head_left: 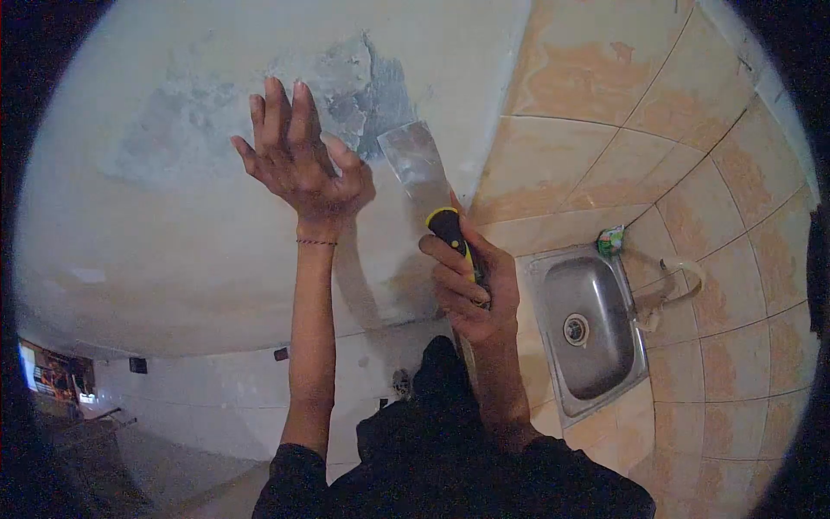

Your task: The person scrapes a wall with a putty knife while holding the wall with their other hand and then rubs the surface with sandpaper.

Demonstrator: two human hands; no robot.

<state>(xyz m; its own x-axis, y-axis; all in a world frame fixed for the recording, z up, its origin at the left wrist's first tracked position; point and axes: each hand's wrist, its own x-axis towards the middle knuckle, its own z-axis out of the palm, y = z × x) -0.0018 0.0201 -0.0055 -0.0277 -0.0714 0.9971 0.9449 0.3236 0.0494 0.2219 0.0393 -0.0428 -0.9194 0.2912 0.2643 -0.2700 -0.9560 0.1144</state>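
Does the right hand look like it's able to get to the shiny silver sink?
Probably yes: nothing seems to block the right hand from the sink, though it grips a black-and-yellow-handled metal scraper.

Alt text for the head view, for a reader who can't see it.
The right hand holds a scraper, its blade near a flaking patch on a pale wall; the left hand is open beside it. A metal sink lies at right.

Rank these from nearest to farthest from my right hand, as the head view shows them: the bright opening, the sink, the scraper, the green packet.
From your right hand:
1. Scraper, gripped in that hand.
2. Sink, just to its right.
3. Green packet, farther right, at the sink's corner.
4. Bright opening, at the far left edge.
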